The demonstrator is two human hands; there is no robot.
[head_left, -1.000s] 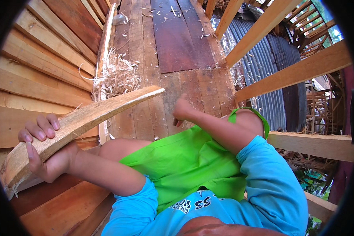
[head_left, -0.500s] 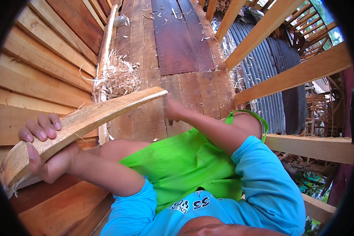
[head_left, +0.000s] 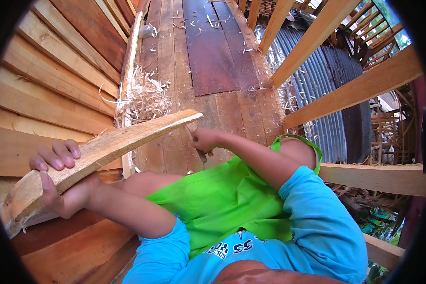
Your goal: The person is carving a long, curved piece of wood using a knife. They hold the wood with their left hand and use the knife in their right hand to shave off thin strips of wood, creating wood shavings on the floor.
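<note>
A long, curved wooden plank point(head_left: 113, 144) slants from the lower left up to the middle, with a pale cut edge along its side. My left hand point(head_left: 61, 173) is closed round its lower part, fingers over the top face and thumb along the near edge. Just below the plank's far end, my right hand point(head_left: 206, 140) is wrapped round a knife point(head_left: 202, 156). The butt of the handle shows beneath the fist, while the blade is mostly hidden by the hand and plank end.
Curled wood shavings point(head_left: 146, 97) are heaped beside a long strip of wood point(head_left: 130, 61). A plank wall point(head_left: 57, 90) runs along the left. To the right stand wooden rails point(head_left: 350, 102), with corrugated metal sheets point(head_left: 317, 90) beyond. More shavings lie scattered on the board floor point(head_left: 170, 52).
My right hand has turned and shifted slightly down and left, bringing the knife handle into sight. The plank and my left hand have moved a little to the right and down.
</note>
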